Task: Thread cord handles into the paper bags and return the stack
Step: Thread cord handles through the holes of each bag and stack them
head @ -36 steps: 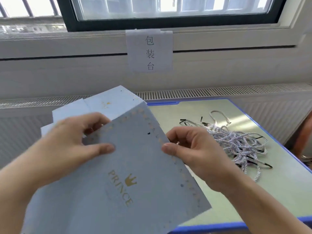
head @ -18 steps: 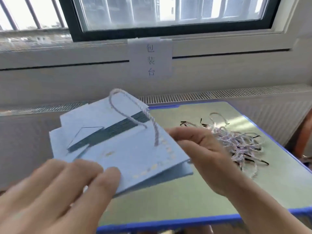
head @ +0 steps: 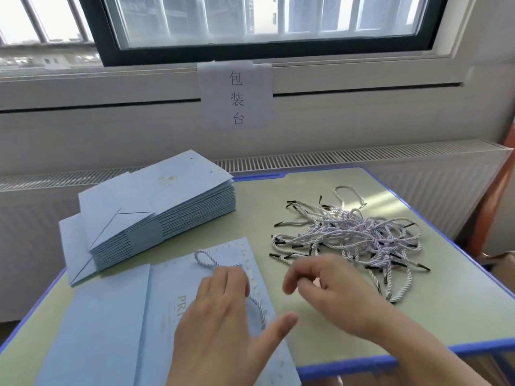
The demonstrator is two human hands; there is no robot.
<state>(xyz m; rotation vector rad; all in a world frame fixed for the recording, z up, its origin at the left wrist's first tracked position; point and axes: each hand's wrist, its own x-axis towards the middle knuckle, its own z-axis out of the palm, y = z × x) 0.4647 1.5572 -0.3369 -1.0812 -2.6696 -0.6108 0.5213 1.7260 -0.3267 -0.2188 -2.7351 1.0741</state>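
Observation:
A light blue paper bag (head: 117,324) lies flat on the table near the front edge, gold lettering up. A white cord handle (head: 207,260) is threaded through its top edge and lies on it. My left hand (head: 223,327) rests flat on this bag with straight fingers, covering part of the cord. My right hand (head: 323,285) hovers just right of the bag, fingers loosely curled, holding nothing. A stack of folded blue bags (head: 167,210) sits at the back left. A tangled pile of loose cords (head: 354,235) with black tips lies on the right.
The green table (head: 362,324) has a blue rim. Behind it run a white radiator grille (head: 362,154) and a window sill with a taped paper sign (head: 235,94). An orange upright (head: 498,196) stands at the far right.
The bag was held up in both hands and turned over; now it lies flat on the table. My left hand presses it down and my right hand has let go.

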